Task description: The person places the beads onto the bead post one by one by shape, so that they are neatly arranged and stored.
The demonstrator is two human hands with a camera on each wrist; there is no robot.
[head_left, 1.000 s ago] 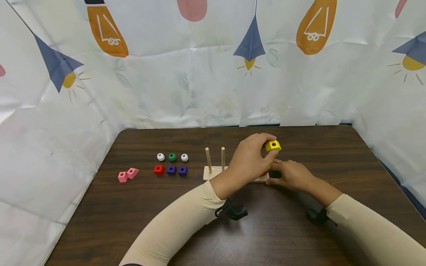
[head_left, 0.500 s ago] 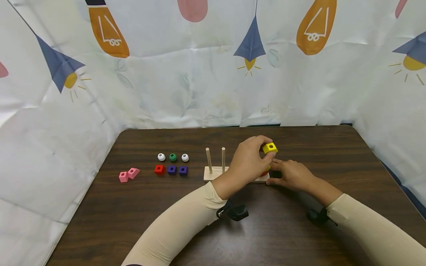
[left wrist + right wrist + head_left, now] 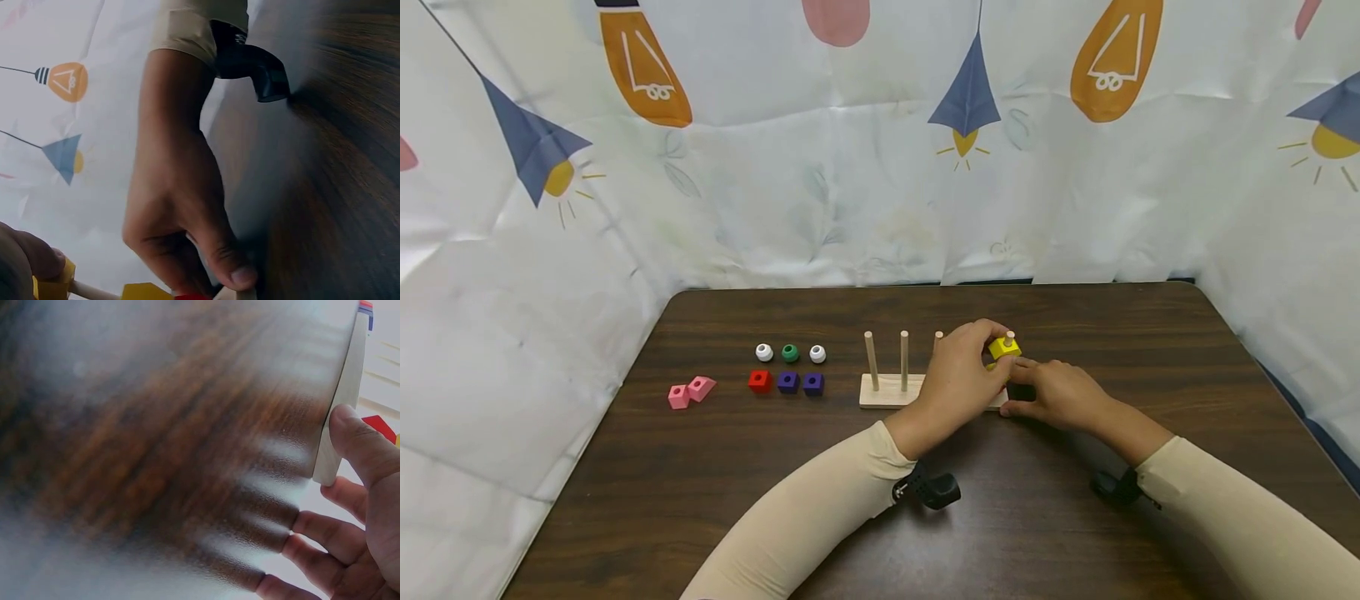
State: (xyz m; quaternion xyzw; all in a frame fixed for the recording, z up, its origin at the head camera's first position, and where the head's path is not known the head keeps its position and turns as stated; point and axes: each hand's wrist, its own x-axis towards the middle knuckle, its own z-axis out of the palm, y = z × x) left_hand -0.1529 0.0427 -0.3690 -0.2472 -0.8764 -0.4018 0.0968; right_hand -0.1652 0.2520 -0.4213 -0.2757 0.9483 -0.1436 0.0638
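My left hand (image 3: pixel 962 367) pinches a yellow block (image 3: pixel 1004 347) by its sides, high on the rightmost peg of a wooden peg board (image 3: pixel 880 400). The peg's tip (image 3: pixel 1010 336) pokes up through the block's hole. Lower on that same peg, the left wrist view shows another yellow block (image 3: pixel 145 292) above a red piece (image 3: pixel 192 297), with bare peg between the two yellow blocks. My right hand (image 3: pixel 1060 396) grips the board's right end, its thumb (image 3: pixel 350 428) on the front edge. The left hand hides much of the board's right half.
Left of the board, white beads (image 3: pixel 763 352) and a green bead (image 3: pixel 790 353) line up behind a red cube (image 3: pixel 760 382) and purple cubes (image 3: pixel 788 382). Two pink blocks (image 3: pixel 701 388) lie farther left. A patterned cloth (image 3: pixel 835 208) hangs behind the table (image 3: pixel 647 500).
My left hand has come left and down with the yellow block, and the block has passed from above the peg onto it. The right hand stays at the board's end.
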